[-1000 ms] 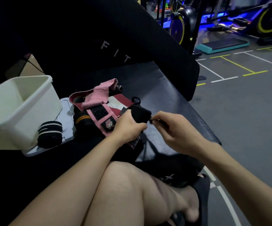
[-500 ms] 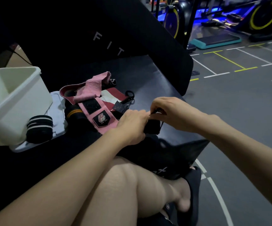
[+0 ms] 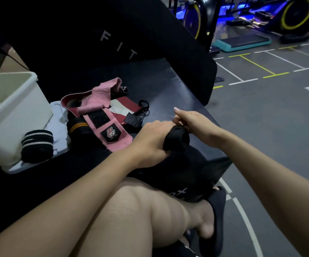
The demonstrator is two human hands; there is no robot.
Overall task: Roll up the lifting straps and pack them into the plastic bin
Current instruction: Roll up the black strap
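My left hand [image 3: 150, 140] grips a rolled black lifting strap [image 3: 177, 139], its round end facing me. My right hand [image 3: 194, 121] pinches the strap's far side, forefinger stretched out. A pile of loose straps lies on the black bench [image 3: 168, 84] just left of my hands: a pink one with a logo patch [image 3: 101, 117], a dark red one [image 3: 126, 106] and a black one with an orange stripe [image 3: 77, 127]. One rolled black-and-white strap [image 3: 37, 143] stands beside the white plastic bin [image 3: 11, 115] at the left.
The bin stands on its white lid [image 3: 57, 130]. A black padded backrest [image 3: 131, 34] rises behind the bench. My bare knee [image 3: 131, 210] and a black slipper [image 3: 216, 216] are below my hands. Gym floor with painted lines [image 3: 261, 99] and exercise bikes lie to the right.
The black strap has become a tighter roll under my left hand's grip. My right hand moved from tugging the strap's end to pinching at the top of the roll.
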